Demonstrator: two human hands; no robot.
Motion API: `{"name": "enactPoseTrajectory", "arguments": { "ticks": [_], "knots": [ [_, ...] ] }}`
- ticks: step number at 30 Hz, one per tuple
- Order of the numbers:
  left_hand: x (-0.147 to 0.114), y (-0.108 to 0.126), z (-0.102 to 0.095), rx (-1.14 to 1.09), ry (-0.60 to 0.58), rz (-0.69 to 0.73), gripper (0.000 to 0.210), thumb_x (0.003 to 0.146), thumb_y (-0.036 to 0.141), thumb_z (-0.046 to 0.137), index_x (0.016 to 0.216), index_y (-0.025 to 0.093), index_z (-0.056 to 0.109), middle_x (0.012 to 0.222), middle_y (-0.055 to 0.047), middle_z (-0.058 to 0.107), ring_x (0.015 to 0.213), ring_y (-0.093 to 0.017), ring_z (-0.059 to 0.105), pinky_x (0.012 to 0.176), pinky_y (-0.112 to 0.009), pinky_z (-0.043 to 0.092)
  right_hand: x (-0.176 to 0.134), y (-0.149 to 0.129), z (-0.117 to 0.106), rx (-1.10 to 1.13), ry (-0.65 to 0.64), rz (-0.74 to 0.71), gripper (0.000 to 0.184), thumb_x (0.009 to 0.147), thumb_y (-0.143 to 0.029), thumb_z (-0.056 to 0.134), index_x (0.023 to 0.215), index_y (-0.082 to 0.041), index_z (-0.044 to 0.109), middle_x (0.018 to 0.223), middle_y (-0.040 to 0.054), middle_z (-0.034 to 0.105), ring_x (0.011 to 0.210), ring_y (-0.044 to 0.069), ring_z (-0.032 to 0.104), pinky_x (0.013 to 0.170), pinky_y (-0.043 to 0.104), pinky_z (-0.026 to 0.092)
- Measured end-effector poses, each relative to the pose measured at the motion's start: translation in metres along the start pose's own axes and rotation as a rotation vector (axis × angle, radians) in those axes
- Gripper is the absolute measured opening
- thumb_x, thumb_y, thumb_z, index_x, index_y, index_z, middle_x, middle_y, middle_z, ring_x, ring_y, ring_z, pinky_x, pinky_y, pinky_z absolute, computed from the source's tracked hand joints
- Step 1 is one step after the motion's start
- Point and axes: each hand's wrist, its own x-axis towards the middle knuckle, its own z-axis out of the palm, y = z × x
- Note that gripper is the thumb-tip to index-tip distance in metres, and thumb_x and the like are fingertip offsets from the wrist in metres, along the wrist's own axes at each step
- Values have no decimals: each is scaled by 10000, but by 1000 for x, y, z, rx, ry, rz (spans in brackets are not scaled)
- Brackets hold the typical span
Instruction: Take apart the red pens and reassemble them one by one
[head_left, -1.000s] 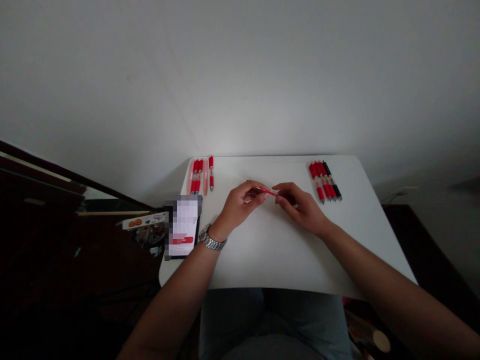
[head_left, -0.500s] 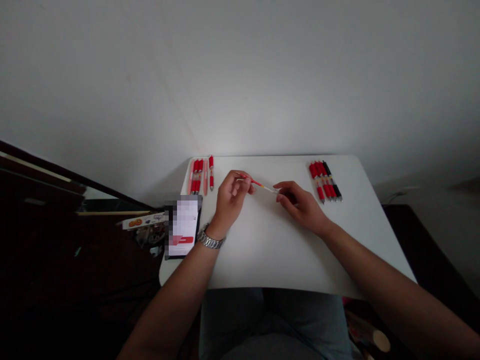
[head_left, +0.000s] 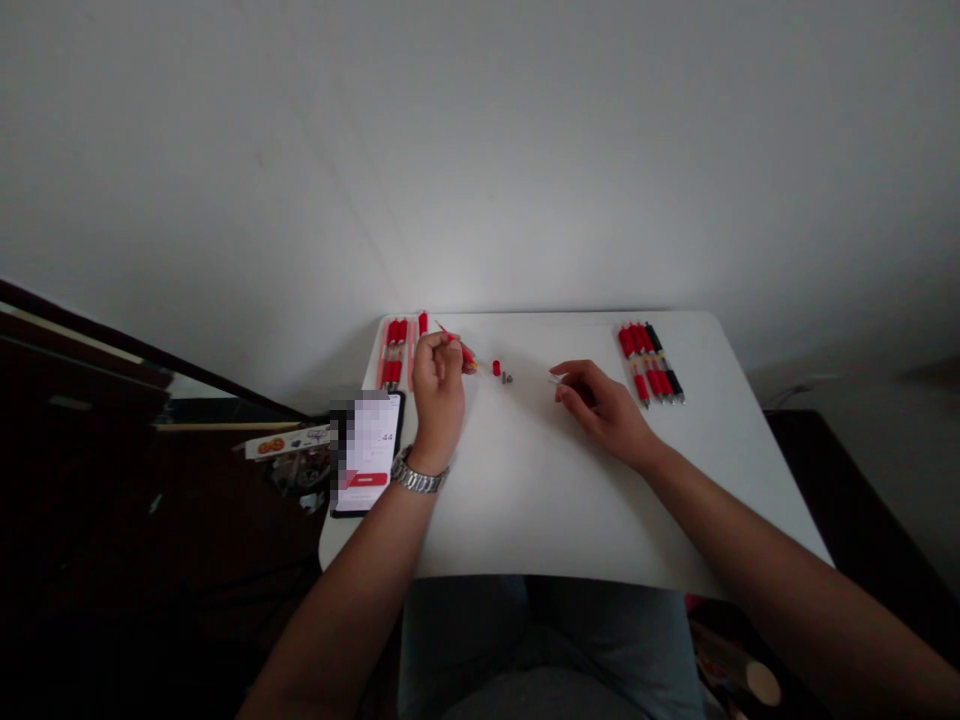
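Note:
My left hand (head_left: pixel 441 385), with a metal watch on the wrist, is closed around a thin red pen refill (head_left: pixel 469 356), its tip slanting up and left. My right hand (head_left: pixel 600 405) is over the table's middle, thumb and forefinger pinched on a small clear pen piece (head_left: pixel 556 378) mostly hidden by the fingers. Between the hands lie a short red grip ring (head_left: pixel 496 368) and tiny grey metal parts (head_left: pixel 506 379). Just beyond the left hand, a red pen (head_left: pixel 423 322) is partly covered.
Several red and pink pens (head_left: pixel 393 355) lie in a row at the white table's (head_left: pixel 525 500) back left. At the back right are red pens (head_left: pixel 640 365) and a black pen (head_left: pixel 664 362). A phone (head_left: pixel 371 455) with a lit screen rests at the left edge. A wall stands behind.
My left hand has moved left with the refill, drawing it away from the right hand. The ring and metal parts on the table now show. The right hand has hardly moved.

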Motion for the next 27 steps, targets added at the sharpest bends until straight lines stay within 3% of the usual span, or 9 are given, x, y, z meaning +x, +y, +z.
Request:
{"name": "enactPoseTrajectory", "arguments": {
  "ticks": [5, 12, 21, 27],
  "knots": [
    [3, -7, -5, 144, 6, 36, 93, 988, 264, 563, 1064, 221, 594, 946, -23, 645, 719, -102, 609, 690, -251, 541, 0, 2, 1, 12, 9, 9, 248, 1010, -379, 523, 1196, -216, 547, 859, 25, 654, 684, 146, 562, 626, 272, 438],
    [3, -8, -8, 405, -70, 97, 243, 957, 136, 552, 1171, 212, 640, 1092, -64, 693, 932, -151, 658, 767, -281, 553, 2, 2, 1, -2, 27, 16, 216, 1006, -375, 532, 1153, -218, 542, 845, 25, 656, 680, 148, 576, 622, 272, 439],
    [1, -9, -10, 628, -228, 151, 234, 946, 94, 568, 1132, 182, 679, 1076, -69, 699, 889, -162, 654, 812, -320, 563, 2, 3, 1, -10, 21, 12, 231, 1008, -392, 528, 1161, -219, 541, 863, 33, 670, 696, 152, 592, 636, 277, 457],
    [1, -10, -12, 697, -257, 200, 240, 933, 67, 568, 1102, 186, 689, 1056, -70, 671, 946, -176, 648, 872, -336, 568, 2, 2, 1, -2, 23, 17, 224, 1005, -392, 532, 1151, -221, 540, 849, 29, 663, 688, 155, 592, 624, 278, 453]
  ]
}}
